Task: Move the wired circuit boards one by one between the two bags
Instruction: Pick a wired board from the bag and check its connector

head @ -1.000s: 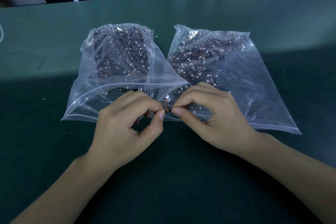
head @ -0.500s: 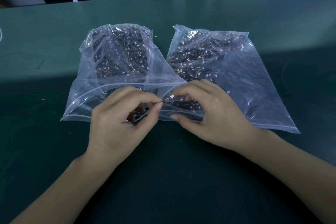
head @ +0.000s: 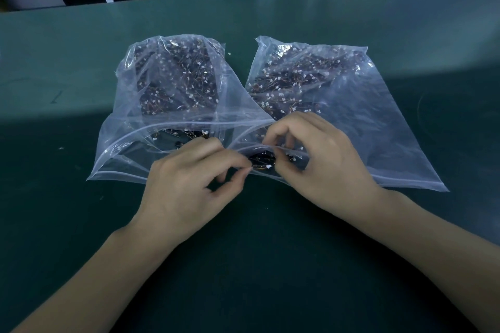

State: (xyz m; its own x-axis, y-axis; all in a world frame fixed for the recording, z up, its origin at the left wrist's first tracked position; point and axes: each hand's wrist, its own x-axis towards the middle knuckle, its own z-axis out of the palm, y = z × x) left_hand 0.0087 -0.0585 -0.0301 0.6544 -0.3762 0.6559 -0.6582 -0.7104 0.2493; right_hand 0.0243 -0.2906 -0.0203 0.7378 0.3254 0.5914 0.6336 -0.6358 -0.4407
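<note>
Where both hands had met in open air, right hand fingers now pinching circuit board inside right bag.

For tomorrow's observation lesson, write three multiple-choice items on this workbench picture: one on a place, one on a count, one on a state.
1. Where do the two hands meet?
A. At the near mouths of the bags
B. At the far table edge
C. On the shelf

2. How many clear plastic bags lie on the dark green table?
A. One
B. Two
C. Four

3. What is the left hand doing?
A. Lying flat
B. Pointing
C. Pinching something small

Answers:
1 A: the left hand and right hand meet at the bag openings.
2 B: the left clear plastic bag lies beside the right clear plastic bag on the dark green table.
3 C: thumb and forefinger close beside the small black wired circuit board.
</note>
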